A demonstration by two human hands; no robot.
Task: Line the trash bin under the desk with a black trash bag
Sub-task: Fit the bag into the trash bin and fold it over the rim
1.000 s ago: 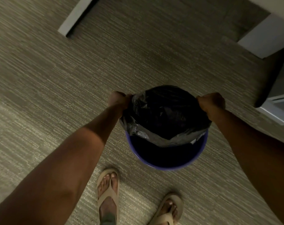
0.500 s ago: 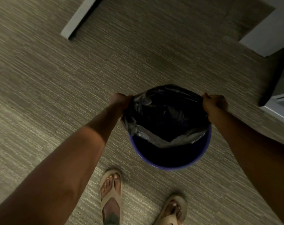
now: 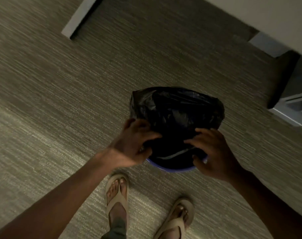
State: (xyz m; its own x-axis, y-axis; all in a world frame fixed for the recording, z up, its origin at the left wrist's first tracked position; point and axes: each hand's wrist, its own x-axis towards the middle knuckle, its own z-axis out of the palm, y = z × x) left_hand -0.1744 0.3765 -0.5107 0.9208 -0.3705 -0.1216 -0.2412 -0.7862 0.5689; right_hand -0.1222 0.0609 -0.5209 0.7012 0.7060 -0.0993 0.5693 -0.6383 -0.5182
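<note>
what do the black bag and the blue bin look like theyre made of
Crinkled black trash bag: thin plastic film, glossy, judging by its sharp wrinkles and grey highlights. Round blue bin: probably smooth moulded plastic, from its even rim with a soft sheen; too dark to be sure.

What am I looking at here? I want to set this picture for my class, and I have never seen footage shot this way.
No machine is involved. A person wears a camera on the head, so the single view looks down past their own arms to the floor. On the carpet stands a blue trash bin, seen from above. A black trash bag is draped over its far rim; the near rim is still bare. The left hand and right hand reach to the bag's loose near edge; the left seems to pinch it, the right's fingers are spread. Below are the person's feet in sandals.
</note>
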